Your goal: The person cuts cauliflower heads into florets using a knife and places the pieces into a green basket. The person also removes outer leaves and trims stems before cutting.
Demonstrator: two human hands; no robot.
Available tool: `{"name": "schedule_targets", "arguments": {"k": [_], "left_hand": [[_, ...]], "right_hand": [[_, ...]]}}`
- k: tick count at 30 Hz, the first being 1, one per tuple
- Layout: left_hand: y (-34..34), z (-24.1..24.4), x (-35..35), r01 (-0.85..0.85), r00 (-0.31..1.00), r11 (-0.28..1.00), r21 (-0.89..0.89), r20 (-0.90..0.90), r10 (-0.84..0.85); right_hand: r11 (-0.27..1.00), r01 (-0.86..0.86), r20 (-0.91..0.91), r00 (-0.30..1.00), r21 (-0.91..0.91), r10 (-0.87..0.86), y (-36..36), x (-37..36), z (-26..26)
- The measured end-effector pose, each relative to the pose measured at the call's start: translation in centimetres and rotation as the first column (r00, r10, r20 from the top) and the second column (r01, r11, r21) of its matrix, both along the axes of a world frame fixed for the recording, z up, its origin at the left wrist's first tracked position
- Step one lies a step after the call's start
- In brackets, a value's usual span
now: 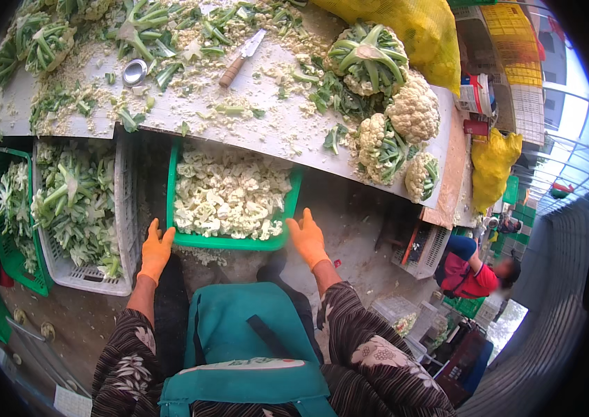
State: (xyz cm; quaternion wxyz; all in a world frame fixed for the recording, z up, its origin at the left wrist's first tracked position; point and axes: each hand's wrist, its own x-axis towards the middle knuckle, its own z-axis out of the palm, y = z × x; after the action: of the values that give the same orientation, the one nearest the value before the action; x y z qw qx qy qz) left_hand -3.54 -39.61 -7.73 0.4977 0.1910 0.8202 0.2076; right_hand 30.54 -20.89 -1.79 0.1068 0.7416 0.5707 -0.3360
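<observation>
A green plastic crate (232, 243) filled with cut cauliflower florets (232, 193) sits before me, its far end under the table edge. My left hand (156, 253), in an orange glove, is at the crate's near left corner, thumb close to the rim and fingers spread. At the near right corner is my right hand (307, 238), gloved alike, its thumb against the rim and its fingers apart. Neither hand is closed around the rim. Above the crate, the white tabletop (273, 117) is strewn with cauliflower crumbs and leaf scraps.
A wooden-handled knife (242, 58) and a round metal object (135, 72) lie on the table. Whole cauliflowers (413, 107) cluster beside a yellow mesh sack (419, 36). Left of me stand a white crate (126, 219) and a green crate (39, 260) of trimmings. A person (469, 276) sits at right.
</observation>
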Motion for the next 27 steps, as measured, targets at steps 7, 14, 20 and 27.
{"name": "schedule_targets", "arguments": {"k": [7, 14, 20, 27], "left_hand": [[-1.9, 5.1, -5.8, 0.17, 0.979, 0.983, -0.074, -0.102, -0.177], [13.2, 10.3, 5.2, 0.116, 0.977, 0.956, 0.27, -0.202, -0.061], [37.8, 16.7, 22.8, 0.05, 0.97, 0.809, 0.585, 0.166, -0.18], [53.2, 16.6, 30.1, 0.193, 0.924, 0.765, 0.614, 0.149, -0.352]], "right_hand": [[0.803, 0.542, -0.322, 0.828, 0.249, -0.46, 0.6, 9.6, 10.8], [0.587, 0.645, -0.702, 0.691, 0.489, -0.174, 24.1, 15.4, 7.9], [0.439, 0.874, -0.885, 0.025, -0.206, -0.465, 35.3, 19.7, 4.5], [0.547, 0.836, -0.958, 0.185, 0.036, -0.219, 37.5, 18.2, 5.0]]}}
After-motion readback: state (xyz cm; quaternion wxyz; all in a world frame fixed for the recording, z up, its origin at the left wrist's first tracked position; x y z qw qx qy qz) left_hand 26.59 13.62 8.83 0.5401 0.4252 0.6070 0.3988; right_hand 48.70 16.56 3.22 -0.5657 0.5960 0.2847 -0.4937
